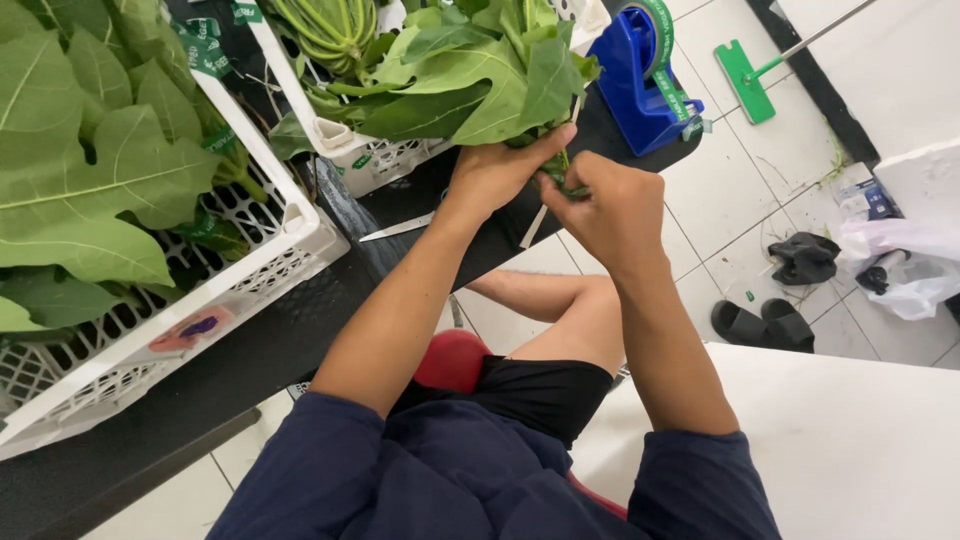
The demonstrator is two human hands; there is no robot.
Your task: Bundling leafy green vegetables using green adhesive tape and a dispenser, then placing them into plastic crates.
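A bunch of large green leaves (470,80) is held over the edge of a dark table (250,350). My left hand (500,170) grips the bunch at its stems from the left. My right hand (610,205) closes around the stem ends just to the right, touching the left hand. A knife (400,228) lies on the table just left of my left wrist. A blue tape dispenser (640,85) with green tape stands on the table past the bunch.
Two white plastic crates hold more green leaves: a big crate (250,270) at left and a smaller crate (370,155) behind my hands. White surface (850,430) at right. On the tiled floor lie black sandals (765,325), a dark cloth (803,258), plastic bags (900,270) and a green mop (750,80).
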